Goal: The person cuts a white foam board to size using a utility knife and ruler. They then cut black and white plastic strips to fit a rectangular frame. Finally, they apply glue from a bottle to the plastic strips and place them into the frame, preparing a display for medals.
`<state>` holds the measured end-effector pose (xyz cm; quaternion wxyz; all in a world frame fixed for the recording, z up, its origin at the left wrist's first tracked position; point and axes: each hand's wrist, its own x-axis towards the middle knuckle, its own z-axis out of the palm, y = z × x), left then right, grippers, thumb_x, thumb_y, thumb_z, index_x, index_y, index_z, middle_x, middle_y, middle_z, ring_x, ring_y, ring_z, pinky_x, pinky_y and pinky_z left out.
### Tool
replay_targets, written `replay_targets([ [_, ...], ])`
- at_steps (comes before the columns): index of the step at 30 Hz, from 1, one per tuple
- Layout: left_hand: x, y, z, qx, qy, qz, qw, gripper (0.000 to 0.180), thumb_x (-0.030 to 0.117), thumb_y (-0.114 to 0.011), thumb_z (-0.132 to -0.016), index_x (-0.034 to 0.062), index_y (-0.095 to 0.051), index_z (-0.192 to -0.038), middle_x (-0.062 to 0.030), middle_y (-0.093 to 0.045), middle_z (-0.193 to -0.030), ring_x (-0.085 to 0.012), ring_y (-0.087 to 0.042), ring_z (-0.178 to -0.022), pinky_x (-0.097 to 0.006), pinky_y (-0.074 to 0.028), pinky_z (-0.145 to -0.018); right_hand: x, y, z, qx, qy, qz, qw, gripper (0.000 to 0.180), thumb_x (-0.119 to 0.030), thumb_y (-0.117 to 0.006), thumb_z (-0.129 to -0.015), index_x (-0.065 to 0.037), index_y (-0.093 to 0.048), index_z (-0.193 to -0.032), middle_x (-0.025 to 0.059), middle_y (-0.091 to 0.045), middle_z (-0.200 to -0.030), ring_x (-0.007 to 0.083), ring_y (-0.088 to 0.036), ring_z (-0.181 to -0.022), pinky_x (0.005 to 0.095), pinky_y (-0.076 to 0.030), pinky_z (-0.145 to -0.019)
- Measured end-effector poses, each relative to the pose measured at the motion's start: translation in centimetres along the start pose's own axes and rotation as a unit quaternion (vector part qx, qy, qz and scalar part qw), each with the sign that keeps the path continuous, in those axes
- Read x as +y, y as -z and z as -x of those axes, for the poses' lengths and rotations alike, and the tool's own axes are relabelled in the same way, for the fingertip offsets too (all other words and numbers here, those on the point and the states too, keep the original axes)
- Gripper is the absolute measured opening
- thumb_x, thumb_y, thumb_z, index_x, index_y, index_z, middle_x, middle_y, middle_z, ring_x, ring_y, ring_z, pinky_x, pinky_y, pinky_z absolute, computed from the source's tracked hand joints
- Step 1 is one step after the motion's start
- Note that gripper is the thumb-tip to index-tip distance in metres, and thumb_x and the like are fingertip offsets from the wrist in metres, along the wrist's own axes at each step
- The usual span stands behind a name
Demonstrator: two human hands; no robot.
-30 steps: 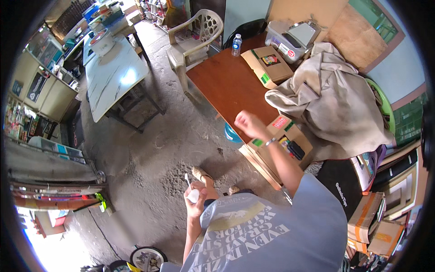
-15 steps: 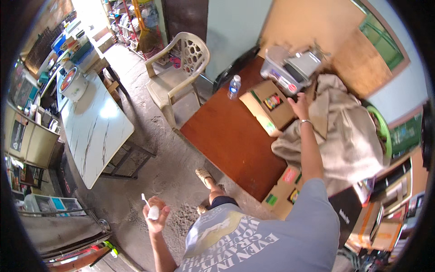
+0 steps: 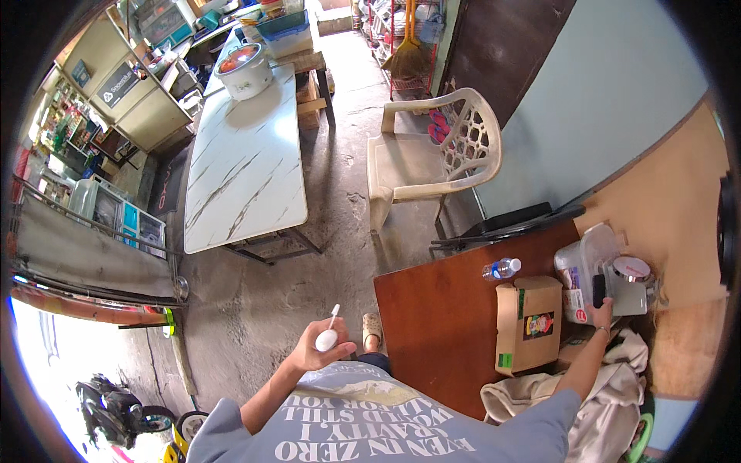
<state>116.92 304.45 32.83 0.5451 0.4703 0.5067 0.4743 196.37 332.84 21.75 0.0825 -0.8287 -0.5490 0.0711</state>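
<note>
Looking down from head height, a concrete-floored room is seen, described from left to right. At the far left, a parked motorbike (image 3: 116, 409) is glimpsed in bright daylight by the doorway. Further in, a long white marble-patterned table (image 3: 247, 170) runs away from the viewer, and a white rice cooker (image 3: 244, 71) is set near its far end. A cream plastic armchair (image 3: 432, 166) is placed to the right of that table, against a pale blue wall.

Near the lower middle, the left hand (image 3: 318, 351) is raised in front of the chest, over the bare floor and just left of a brown wooden table (image 3: 440, 324). Its fingers are curled closed around a small white bulb-shaped object (image 3: 327, 338) with a thin white stem. The object's long axis is held roughly upright, tilted slightly to the right, with the stem pointing up and away from the body and the rounded end seated in the palm.

On the brown table, a clear plastic water bottle (image 3: 502, 268) is laid on its side, its cap pointing right. Just below it, a brown cardboard box (image 3: 529, 324) with green labels is lying flat.

Further right, the right hand (image 3: 599, 312) is stretched out to a grey and white machine (image 3: 610, 278) at the table's far edge. A small dark object (image 3: 598, 289) is gripped in its closed fingers, standing upright against the machine's front. A heap of beige cloth (image 3: 610, 393) is piled under the forearm, at the table's near right corner.
</note>
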Motion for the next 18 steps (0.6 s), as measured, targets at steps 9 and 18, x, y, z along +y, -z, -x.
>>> replay_targets([
  [9, 1.1, -0.7, -5.2, -0.042, -0.008, -0.018, 0.999, 0.027, 0.013, -0.074, -0.089, 0.0074, -0.051, -0.076, -0.0002, -0.056, -0.07, -0.01, -0.051, -0.065, -0.029, -0.041, -0.059, -10.2, 3.9, 6.4, 0.023, -0.023, -0.167, 0.985, 0.088, -0.014, -0.078, -0.07, -0.005, -0.034, -0.146, 0.0215, -0.045, -0.144, 0.0362, -0.046, -0.131, 0.0457, -0.037, -0.109],
  [18, 3.4, -1.9, -10.0, 0.068, -0.136, 0.029, 0.988, 0.024, 0.011, -0.077, -0.088, 0.0061, -0.054, -0.08, -0.0057, -0.064, -0.089, -0.0142, -0.058, -0.083, -0.03, -0.047, -0.072, -41.5, 1.9, 32.6, -0.124, 0.308, -0.548, 0.767, 0.092, -0.023, -0.082, -0.076, -0.008, -0.031, -0.151, 0.0133, -0.031, -0.157, 0.0378, -0.03, -0.144, 0.0489, -0.023, -0.119],
])
